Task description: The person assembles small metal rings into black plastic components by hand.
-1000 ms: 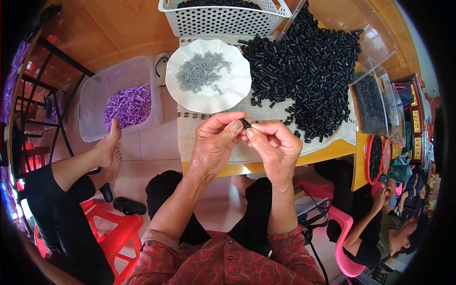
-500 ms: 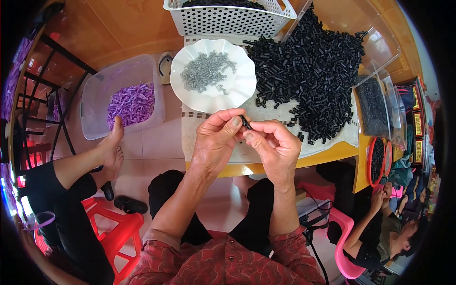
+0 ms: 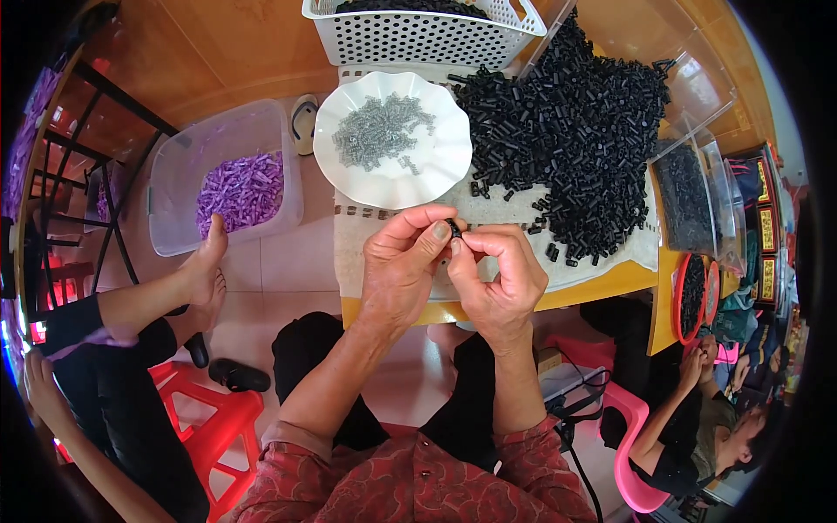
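Note:
Between my two hands, above the table's front edge, is a small black plastic cylinder. The thumb and forefinger of my left hand pinch it from the left. From the right, the thumb and fingertips of my right hand press against it. Fingers cover most of the piece. Just beyond my hands stands a white scalloped plate, with a heap of small silvery, spring-like pieces in it. A big pile of black plastic cylinders spreads over the pale cloth to the right.
A white perforated basket of black parts stands at the back. Left on the floor is a clear bin with purple pieces. A red stool and a person's bare leg are at left; another person sits at right near a red-rimmed tray.
The black cylinder has turned more end-on between my fingers, and my right thumb has shifted against it. At far left, the other person's hand and arm have moved up, with a purple blur beside them.

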### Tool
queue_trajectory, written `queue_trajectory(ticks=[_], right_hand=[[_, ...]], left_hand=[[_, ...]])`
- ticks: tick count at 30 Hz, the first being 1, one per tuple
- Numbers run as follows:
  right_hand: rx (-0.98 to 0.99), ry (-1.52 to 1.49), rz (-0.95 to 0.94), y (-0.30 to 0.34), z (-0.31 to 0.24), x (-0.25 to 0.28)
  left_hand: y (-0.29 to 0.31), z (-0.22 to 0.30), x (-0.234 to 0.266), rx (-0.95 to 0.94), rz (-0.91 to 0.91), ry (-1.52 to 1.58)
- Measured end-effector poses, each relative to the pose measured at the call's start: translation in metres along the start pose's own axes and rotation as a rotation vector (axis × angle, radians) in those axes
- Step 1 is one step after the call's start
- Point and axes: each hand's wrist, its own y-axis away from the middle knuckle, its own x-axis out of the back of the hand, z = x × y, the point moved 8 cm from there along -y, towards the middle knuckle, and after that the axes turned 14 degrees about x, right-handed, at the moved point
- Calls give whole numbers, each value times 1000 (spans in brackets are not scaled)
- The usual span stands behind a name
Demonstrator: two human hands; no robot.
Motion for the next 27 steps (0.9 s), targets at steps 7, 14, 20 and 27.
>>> queue_trajectory(ticks=[7, 14, 20, 27], right_hand=[[-78, -149, 6, 5, 10, 2], [-160, -230, 22, 8, 14, 0], [-115, -191, 24, 5, 10, -2], [-85, -117, 1, 2, 4, -4]], left_hand=[[-5, -4, 2, 80, -136, 120], [-6, -5, 6, 108, -103, 155], [-5, -5, 5, 87, -72, 151], [-3, -2, 4, 48, -63, 125]])
